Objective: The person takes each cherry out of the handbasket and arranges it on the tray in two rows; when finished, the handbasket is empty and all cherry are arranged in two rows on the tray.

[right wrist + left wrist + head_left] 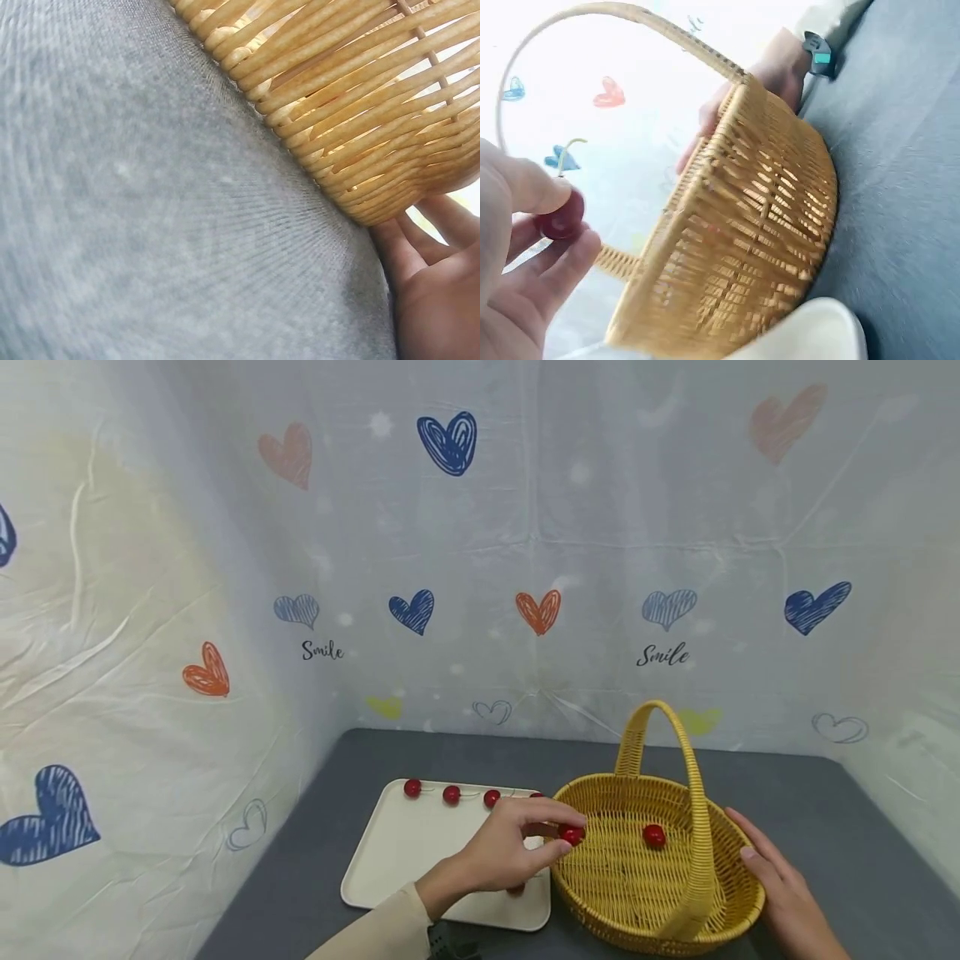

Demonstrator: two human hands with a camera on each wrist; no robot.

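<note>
My left hand [504, 843] pinches a red cherry [572, 835] between thumb and fingertips, over the left rim of a yellow wicker basket [611, 893]. In the left wrist view the cherry's thin stem stands upward. Inside the basket lies another cherry [654, 837]. My right hand [787, 885] rests against the basket's right side, its fingers fairly straight along the outer wall; the right wrist view has the fingers touching the weave low, near the table. Left of the basket, partly behind my left hand, lies a cream tray [405, 860].
Along the tray's far edge sit several cherries [452, 795], and one more cherry [516, 889] is partly hidden below my left hand. The basket's tall arched handle [701, 827] rises over its middle. A curtain [480, 543] printed with hearts hangs behind the grey table [300, 877].
</note>
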